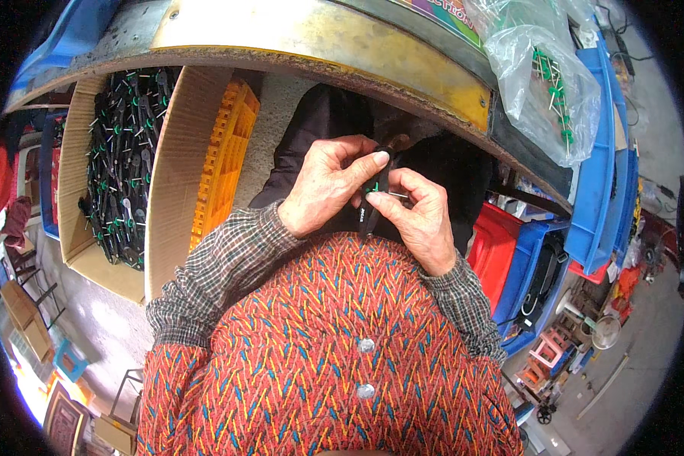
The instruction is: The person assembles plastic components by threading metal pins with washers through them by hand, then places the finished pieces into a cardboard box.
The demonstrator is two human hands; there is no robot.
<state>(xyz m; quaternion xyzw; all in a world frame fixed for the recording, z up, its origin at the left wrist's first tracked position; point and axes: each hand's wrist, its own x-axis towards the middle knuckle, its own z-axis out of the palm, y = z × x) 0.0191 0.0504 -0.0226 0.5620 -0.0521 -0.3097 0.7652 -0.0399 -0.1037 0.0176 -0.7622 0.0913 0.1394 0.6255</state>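
Black tool (367, 216) (centre of frame, slightly above the middle) is pinched by the left hand (319, 182), best kept steady near its top, and the right hand (420, 218), best held square to its green fitting (375, 187).

Black tool (367, 219): slender, pale marking on its lower end, upper end gripped by the left hand (332, 181). Green piece (373, 188): small, against the tool's middle, at the right hand's (420, 216) fingertips. Attachment: hidden by fingers.
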